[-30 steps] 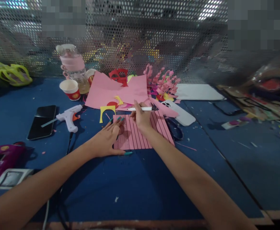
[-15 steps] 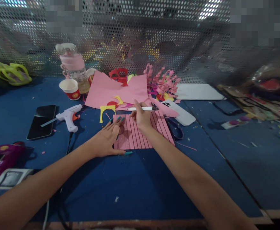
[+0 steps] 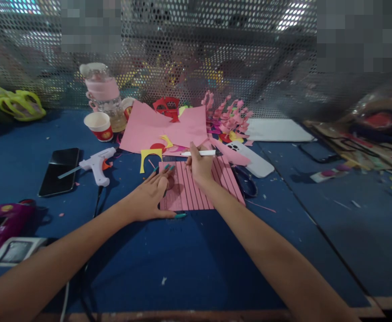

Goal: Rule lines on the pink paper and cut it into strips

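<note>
Pink paper [image 3: 198, 197] with several dark parallel lines lies on the blue table. My left hand [image 3: 151, 194], fingers spread and thumb at the near edge, presses flat on the paper's left part. Beneath it there seems to be a clear strip with small marks, perhaps a ruler, partly covered. Over the paper's far side, my right hand [image 3: 201, 167] is closed on a white marker [image 3: 206, 153], which lies nearly level across the fingers. Beyond both hands rests a larger pink sheet [image 3: 162, 129]. A yellow paper offcut [image 3: 145, 156] is near my left fingertips.
To the left are a glue gun [image 3: 98, 165], a black phone [image 3: 60, 172], a paper cup [image 3: 99, 126] and a bottle [image 3: 104, 91]. A white phone [image 3: 254, 161] and curled pink paper strips [image 3: 231, 114] are at right. A perforated metal screen [image 3: 266, 67] stands behind.
Both hands stay in nearly the same place on the lined paper. The marker has turned slightly in my right hand, and its dark right end shows less. The view has shifted a little.
</note>
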{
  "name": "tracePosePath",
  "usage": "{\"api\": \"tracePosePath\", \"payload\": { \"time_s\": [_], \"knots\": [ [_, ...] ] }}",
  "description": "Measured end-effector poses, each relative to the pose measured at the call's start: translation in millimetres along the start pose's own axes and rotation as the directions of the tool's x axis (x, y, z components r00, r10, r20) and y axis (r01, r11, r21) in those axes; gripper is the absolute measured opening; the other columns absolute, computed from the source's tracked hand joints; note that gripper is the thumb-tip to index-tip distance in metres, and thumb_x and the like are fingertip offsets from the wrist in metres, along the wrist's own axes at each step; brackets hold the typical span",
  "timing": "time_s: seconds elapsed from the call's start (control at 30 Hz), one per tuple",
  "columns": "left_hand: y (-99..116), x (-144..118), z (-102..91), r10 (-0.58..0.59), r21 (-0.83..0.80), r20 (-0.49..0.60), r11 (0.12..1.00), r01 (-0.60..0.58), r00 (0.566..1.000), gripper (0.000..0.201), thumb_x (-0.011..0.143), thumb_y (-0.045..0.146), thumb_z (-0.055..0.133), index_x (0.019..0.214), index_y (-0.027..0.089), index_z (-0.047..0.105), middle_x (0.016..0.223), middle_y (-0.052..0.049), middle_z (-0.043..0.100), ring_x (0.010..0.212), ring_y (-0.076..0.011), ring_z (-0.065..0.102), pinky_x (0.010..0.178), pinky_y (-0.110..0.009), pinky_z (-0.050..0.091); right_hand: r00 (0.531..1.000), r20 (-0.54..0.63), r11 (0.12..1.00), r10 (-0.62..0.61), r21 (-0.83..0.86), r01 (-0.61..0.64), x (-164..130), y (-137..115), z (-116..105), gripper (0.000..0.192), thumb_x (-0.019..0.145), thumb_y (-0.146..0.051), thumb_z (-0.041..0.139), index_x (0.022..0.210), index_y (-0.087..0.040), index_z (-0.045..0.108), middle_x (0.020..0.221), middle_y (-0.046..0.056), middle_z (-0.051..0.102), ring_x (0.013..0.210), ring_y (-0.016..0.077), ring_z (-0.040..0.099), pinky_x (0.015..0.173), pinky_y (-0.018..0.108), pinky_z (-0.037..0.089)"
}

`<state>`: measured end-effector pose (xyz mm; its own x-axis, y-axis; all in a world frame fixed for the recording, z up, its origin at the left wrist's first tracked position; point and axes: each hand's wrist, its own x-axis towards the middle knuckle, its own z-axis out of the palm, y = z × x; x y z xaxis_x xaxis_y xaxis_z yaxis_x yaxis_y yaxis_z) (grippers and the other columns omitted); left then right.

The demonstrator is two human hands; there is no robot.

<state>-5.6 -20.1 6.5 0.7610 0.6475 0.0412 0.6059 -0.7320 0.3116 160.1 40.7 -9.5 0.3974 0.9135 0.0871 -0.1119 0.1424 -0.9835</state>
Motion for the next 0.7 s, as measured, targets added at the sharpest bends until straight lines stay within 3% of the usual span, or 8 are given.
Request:
{"api": "tracePosePath", "payload": {
  "time_s": [0.17,0.47,0.7],
  "knots": [
    [-1.1,0.0,0.5,-0.003,0.003,0.012,1.0,0.003,1.0,0.072,0.072,0.07,0.05,0.11,0.01,0.041,0.144,-0.029,0.027,0.138,-0.034,0.02,0.111,-0.051,0.019,0.994,-0.04,0.993,-0.101,-0.073,0.097,2.1,4.3,-1.9,0.034,0.077,-0.04,0.059,0.056,-0.023,0.038,0.034,-0.01,0.041,0.028,0.0063,0.034,0.031,0.02,0.025],
    [0.2,0.1,-1.9,-0.007,0.019,0.029,1.0,0.006,1.0,0.071,0.073,0.072,0.046,0.107,0.01,0.043,0.144,-0.031,0.025,0.138,-0.033,0.018,0.11,-0.05,0.023,0.957,0.212,0.895,-0.201,-0.358,0.267,-1.7,9.3,-4.7,0.038,0.081,-0.049,0.053,0.059,-0.024,0.035,0.041,-0.008,0.043,0.036,0.0102,0.044,0.038,0.021,0.03],
    [-2.7,-0.8,2.5,0.009,0.016,-0.015,1.0,-0.009,1.0,0.068,0.072,0.073,0.046,0.104,0.013,0.044,0.144,-0.028,0.029,0.138,-0.0319,0.02,0.111,-0.048,0.022,0.94,0.269,0.836,-0.211,-0.449,0.316,-0.2,9.8,-4.7,0.04,0.081,-0.054,0.05,0.059,-0.024,0.034,0.044,-0.006,0.047,0.039,0.0116,0.047,0.04,0.022,0.03]
  ]
}}
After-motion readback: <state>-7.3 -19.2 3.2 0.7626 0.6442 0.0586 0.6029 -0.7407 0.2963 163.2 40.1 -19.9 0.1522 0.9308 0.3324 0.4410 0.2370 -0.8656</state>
